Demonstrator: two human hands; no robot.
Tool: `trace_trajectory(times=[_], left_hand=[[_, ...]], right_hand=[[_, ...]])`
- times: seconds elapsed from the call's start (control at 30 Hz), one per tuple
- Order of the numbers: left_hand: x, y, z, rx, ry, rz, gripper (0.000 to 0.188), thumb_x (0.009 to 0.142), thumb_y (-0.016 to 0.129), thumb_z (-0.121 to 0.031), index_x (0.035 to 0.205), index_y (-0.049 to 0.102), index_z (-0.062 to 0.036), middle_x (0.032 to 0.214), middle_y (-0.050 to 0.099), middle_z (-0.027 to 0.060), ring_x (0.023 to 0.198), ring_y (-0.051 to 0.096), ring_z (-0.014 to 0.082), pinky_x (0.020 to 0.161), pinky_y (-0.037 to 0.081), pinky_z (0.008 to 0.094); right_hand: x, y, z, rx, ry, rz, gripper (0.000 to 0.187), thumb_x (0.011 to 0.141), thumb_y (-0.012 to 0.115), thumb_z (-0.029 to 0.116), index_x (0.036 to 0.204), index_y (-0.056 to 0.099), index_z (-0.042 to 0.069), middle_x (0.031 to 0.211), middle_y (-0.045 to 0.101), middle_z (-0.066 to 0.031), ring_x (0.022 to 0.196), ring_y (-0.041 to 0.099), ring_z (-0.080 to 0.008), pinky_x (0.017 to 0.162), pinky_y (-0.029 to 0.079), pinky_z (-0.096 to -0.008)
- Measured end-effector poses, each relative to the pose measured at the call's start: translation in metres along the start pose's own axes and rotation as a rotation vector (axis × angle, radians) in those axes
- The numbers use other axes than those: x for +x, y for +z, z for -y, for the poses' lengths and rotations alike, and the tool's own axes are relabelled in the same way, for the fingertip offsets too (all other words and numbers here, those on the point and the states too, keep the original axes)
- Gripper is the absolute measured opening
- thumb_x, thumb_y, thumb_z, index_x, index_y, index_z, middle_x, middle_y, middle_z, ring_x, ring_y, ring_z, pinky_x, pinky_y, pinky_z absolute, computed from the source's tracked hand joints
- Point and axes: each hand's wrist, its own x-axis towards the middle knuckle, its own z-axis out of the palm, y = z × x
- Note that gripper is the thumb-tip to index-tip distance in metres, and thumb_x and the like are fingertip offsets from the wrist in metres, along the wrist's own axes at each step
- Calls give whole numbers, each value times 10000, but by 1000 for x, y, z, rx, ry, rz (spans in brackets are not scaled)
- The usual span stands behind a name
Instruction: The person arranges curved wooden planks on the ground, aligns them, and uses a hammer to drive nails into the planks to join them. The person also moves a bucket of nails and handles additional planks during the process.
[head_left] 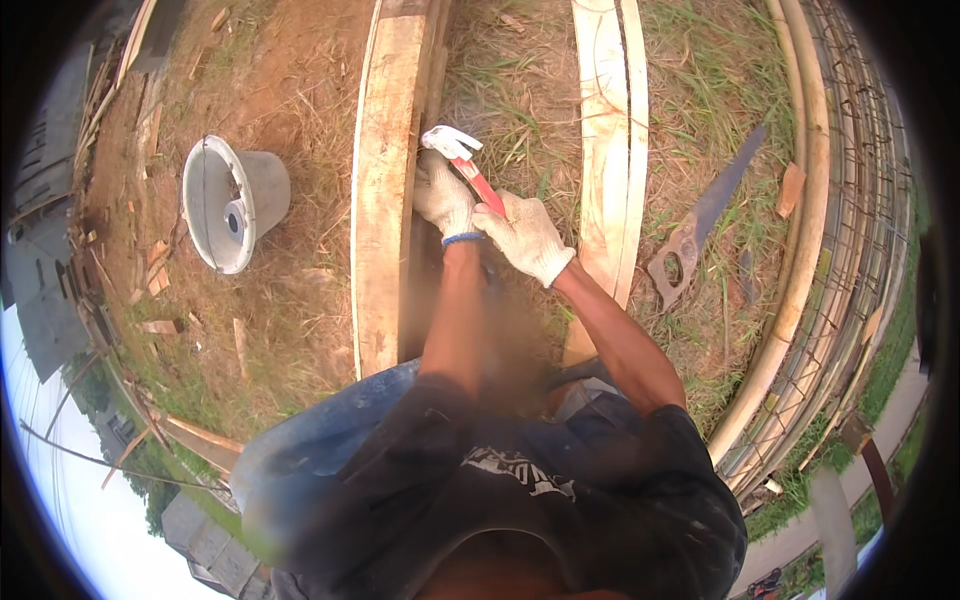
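— Two gloved hands met over the timber, closest to the camera: what did each grip?

— The right hand (527, 236), in a white work glove, was closed around the red handle of a claw hammer (462, 160). The left hand (444, 194), also gloved in white with a blue cuff band, was curled against the edge of the long wooden plank (385, 190); whether it pinched anything could not be made out.

— And where did the hammer lie relative to them?

— Its silver head sat just above the left hand, at the plank's right edge, with the handle slanting down into the right fist. The two hands were touching or nearly so.

— Any packages, labels or signs?

— None that could be read as such. The only print in view was a pale design on the person's dark shirt (520, 475), at the lower edge of the frame.

— What lay farther out?

— A second plank (610, 150) ran parallel on the grass to the right. Beyond it a handsaw (705, 220) lay flat, its handle toward the person. To the left, well apart on bare red soil, a grey bucket (232, 203) lay tipped on its side. Along the far right, curved lengths of bamboo (800, 250) bordered a steel rebar cage (860, 230).
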Motion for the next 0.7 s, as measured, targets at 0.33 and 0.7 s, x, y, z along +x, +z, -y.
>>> trace_trajectory(times=[0.33,0.7], left_hand=[[2,3,-2,-7,-9,12,294,1037,661,-81,1271,647,96,1203,745,190,1060,732,230,917,592,337],[-2,4,-7,15,-17,36,301,1035,647,-52,1296,635,96,1225,738,194,1073,728,234,931,586,335]], right_hand=[[6,5,-1,-6,-75,-87,454,1063,660,434,980,675,-12,774,658,-268,766,674,-463,683,512,-492],[5,13,1,-11,-70,-104,453,1042,679,437,997,699,-14,811,678,-288,835,694,-489,713,528,-502]])
